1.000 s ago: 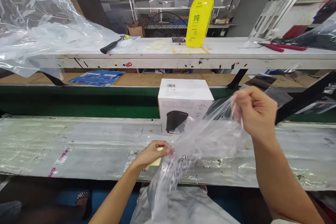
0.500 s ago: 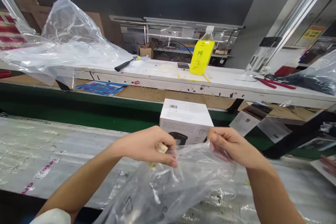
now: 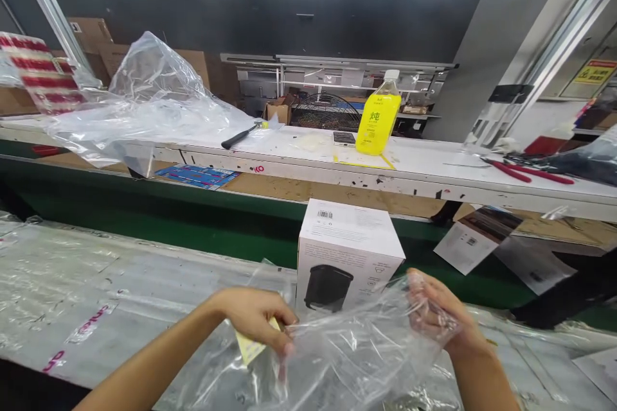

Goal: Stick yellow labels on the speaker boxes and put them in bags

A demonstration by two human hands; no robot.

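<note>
A clear plastic bag (image 3: 347,359) hangs stretched between both my hands, low in the middle of the view. My left hand (image 3: 258,318) pinches its left edge and also keeps a small yellow slip (image 3: 249,348) under the fingers. My right hand (image 3: 436,318) sits partly inside the bag's mouth, fingers curled on the film. Just behind the bag stands a white carton (image 3: 348,250) printed with a black bin, on the foil-covered bench (image 3: 120,289).
A raised white shelf (image 3: 434,173) crosses the back with a yellow bottle (image 3: 378,117), a phone (image 3: 344,138), a black-handled tool (image 3: 240,136), red pliers (image 3: 525,171) and crumpled plastic sheeting (image 3: 144,103). A green conveyor belt (image 3: 159,221) runs below it. Leaflets (image 3: 475,237) lie at the right.
The camera has tilted upward. Both hands lowered slightly with the bag; my right hand moved from pinching the bag's edge to reaching inside its mouth, spreading it wider.
</note>
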